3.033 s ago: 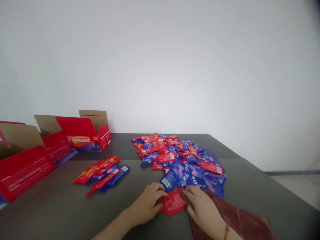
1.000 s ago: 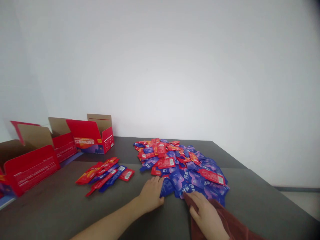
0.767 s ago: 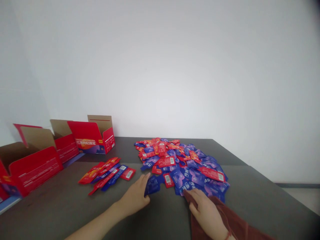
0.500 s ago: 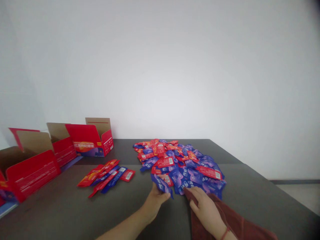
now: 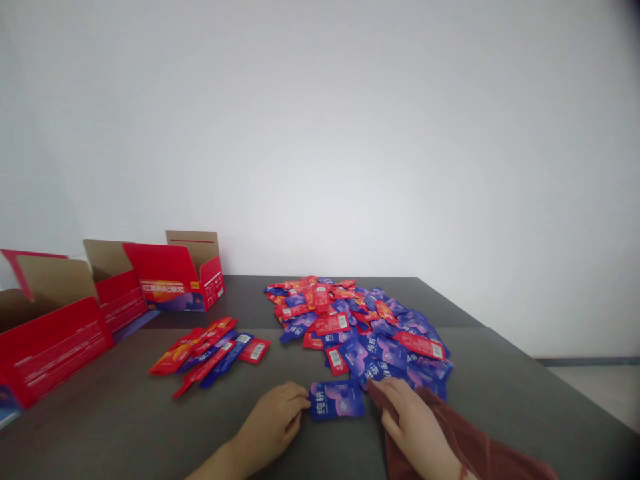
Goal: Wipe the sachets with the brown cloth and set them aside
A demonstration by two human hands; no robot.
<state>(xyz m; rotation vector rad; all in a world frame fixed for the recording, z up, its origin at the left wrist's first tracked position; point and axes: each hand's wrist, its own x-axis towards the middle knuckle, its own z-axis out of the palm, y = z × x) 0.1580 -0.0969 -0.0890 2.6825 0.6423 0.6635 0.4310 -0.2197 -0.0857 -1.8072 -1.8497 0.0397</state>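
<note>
Blue and face up, a flat packet (image 5: 338, 401) lies on the dark bench (image 5: 130, 433) at the lower centre of the frame, the fingers of the left hand (image 5: 273, 420) curled at its left end, though whether they pinch it or merely touch it I cannot tell. Just right of it, the fingers of the right hand (image 5: 416, 427) pinch a brown cloth (image 5: 493, 450) spreading to the lower right; a heap of red and blue packets (image 5: 331, 325) lies above, a smaller group (image 5: 204, 367) sits left of centre, and open red boxes (image 5: 163, 263) stand at the left
</note>
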